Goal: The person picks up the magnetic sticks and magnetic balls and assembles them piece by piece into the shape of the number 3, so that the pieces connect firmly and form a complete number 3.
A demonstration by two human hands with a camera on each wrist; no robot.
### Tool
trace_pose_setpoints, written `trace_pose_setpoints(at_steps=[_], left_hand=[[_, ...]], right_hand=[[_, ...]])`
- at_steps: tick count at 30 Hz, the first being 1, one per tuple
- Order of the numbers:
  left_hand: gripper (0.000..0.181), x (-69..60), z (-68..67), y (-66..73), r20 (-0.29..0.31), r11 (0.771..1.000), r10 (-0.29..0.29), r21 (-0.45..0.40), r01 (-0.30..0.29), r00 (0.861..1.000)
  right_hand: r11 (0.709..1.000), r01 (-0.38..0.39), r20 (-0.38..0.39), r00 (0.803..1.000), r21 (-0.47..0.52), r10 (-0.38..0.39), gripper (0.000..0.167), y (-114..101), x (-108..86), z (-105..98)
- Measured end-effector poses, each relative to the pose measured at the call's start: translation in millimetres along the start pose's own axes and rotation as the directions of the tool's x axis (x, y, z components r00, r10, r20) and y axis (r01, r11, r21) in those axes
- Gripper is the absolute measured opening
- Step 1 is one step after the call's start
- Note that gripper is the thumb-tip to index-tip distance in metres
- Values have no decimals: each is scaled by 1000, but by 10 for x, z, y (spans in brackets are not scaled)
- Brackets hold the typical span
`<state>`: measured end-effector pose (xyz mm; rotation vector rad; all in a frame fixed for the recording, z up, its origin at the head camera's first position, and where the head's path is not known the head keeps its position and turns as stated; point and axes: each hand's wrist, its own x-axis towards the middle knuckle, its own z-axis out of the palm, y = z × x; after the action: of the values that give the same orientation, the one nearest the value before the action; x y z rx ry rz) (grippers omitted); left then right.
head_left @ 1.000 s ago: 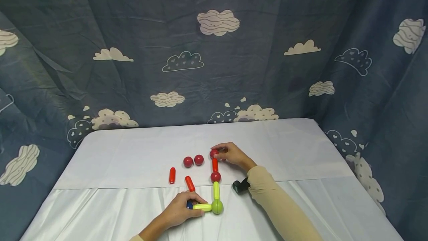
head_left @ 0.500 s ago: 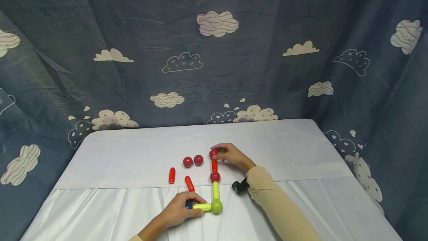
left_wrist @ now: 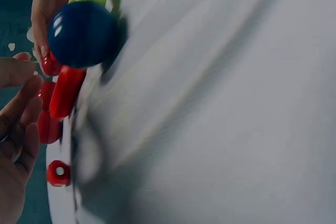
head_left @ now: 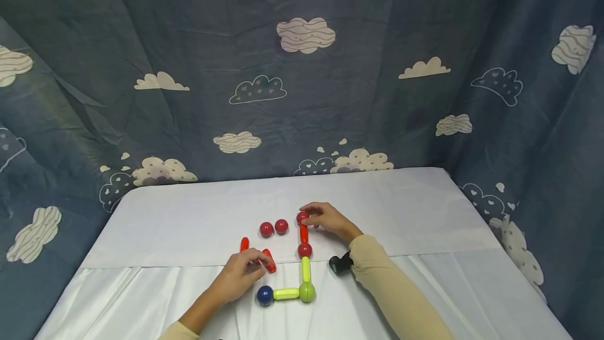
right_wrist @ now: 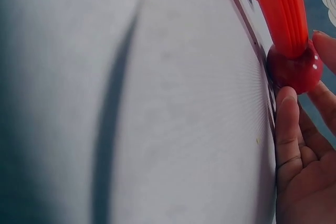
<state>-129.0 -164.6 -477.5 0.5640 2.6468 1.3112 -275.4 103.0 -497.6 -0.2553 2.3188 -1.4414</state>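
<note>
My right hand (head_left: 327, 219) holds the far red ball (head_left: 302, 218) between thumb and fingers; in the right wrist view that ball (right_wrist: 295, 69) meets the end of a red rod (right_wrist: 286, 14). From it the chain runs through a red rod (head_left: 304, 234), a red ball (head_left: 304, 250), a yellow-green rod (head_left: 305, 269), a green ball (head_left: 307, 292) and another yellow-green rod (head_left: 286, 294) to a blue ball (head_left: 265, 296). My left hand (head_left: 240, 274) is beside a loose red rod (head_left: 270, 261), fingers bent and parted; the left wrist view shows the hand (left_wrist: 18, 135) off that rod (left_wrist: 67, 92).
Two red balls (head_left: 267, 229) lie left of the chain's far end. Another red rod (head_left: 244, 244) is partly behind the left hand. A dark curved piece (head_left: 341, 264) lies by the right sleeve. Behind the white-covered table (head_left: 189, 219) hangs a cloud-patterned curtain.
My left hand has let go of the blue ball and its yellow-green rod and moved up and left to the loose red rods. The right hand keeps its place on the far ball.
</note>
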Motion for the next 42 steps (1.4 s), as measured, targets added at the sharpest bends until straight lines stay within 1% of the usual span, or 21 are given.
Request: trace_pose_setpoints(at_steps=[1, 2, 3, 6, 9, 10, 14, 16, 17, 18, 19, 20, 21, 24, 25, 27, 29, 31, 34, 38, 42], left_hand=[[19, 34, -12, -7, -8, 997, 32, 72, -31, 999], [22, 69, -21, -10, -6, 987, 63, 147, -62, 998], [24, 119, -12, -112, 7, 966, 124, 227, -123, 992], [28, 223, -7, -100, 64, 891, 186, 410, -196, 980], [22, 303, 16, -87, 111, 814, 209, 531, -235, 972], [21, 307, 8, 22, 113, 802, 178, 558, -211, 977], [15, 341, 11, 42, 152, 729, 158, 648, -220, 976], [15, 349, -4, 54, 175, 705, 159, 669, -235, 972], [15, 356, -13, 60, 185, 699, 159, 672, -243, 970], [15, 364, -25, 69, 190, 702, 155, 670, -244, 969], [16, 378, -40, 82, 193, 712, 150, 659, -241, 970], [16, 396, -57, 100, 192, 730, 143, 642, -235, 971], [17, 420, -74, 118, 184, 753, 128, 621, -216, 975], [21, 520, -142, 189, 133, 830, 55, 544, -119, 990], [22, 565, -168, 213, 111, 849, 33, 521, -87, 993], [25, 668, -220, 248, 68, 871, -7, 491, -28, 998], [25, 793, -267, 273, 39, 877, -23, 481, 1, 999], [26, 927, -305, 287, 25, 875, -46, 483, 28, 999], [28, 1128, -335, 287, 17, 874, -104, 479, 83, 994], [29, 1366, -326, 274, 35, 864, -200, 478, 159, 979], [29, 1523, -287, 249, 59, 848, -265, 490, 203, 963]], right_hand=[[1000, 3, 1, 1000, 1, -3, 44, 7, -1, -3], [1000, 7, 2, 1000, 2, -7, 44, 13, -2, -8], [1000, 11, 4, 1000, 3, -11, 44, 20, -2, -12], [1000, 21, 9, 1000, 10, -21, 44, 34, 3, -24], [999, 24, 18, 1000, 21, -24, 44, 37, 7, -31], [999, 24, 20, 999, 23, -25, 43, 36, 6, -32], [1000, 23, 20, 1000, 15, -23, 42, 37, 3, -20], [1000, 16, 14, 1000, 19, -16, 41, 35, 1, -12], [1000, 11, 11, 1000, 22, -11, 40, 34, 0, -10], [1000, 9, 8, 1000, 21, -9, 39, 33, -1, -8], [1000, 6, 6, 1000, 21, -6, 39, 31, -2, -7], [1000, 1, 3, 1000, 22, -1, 39, 26, -3, -7], [1000, -5, 1, 1000, 26, 5, 39, 22, -5, -8], [1000, -1, -1, 1000, 26, 1, 39, 18, -8, -9], [1000, 2, 0, 1000, 29, -2, 39, 17, -9, -8], [999, 20, 9, 1000, 33, -20, 39, 19, -9, -5], [999, 39, 16, 999, 37, -39, 39, 23, -11, -13], [998, 52, 22, 998, 43, -53, 39, 30, -11, -13], [997, 59, 28, 998, 56, -61, 39, 37, -9, -11], [996, 64, 26, 998, 65, -66, 39, 26, -26, -10], [996, 55, 13, 998, 72, -56, 38, 13, -44, -16]])
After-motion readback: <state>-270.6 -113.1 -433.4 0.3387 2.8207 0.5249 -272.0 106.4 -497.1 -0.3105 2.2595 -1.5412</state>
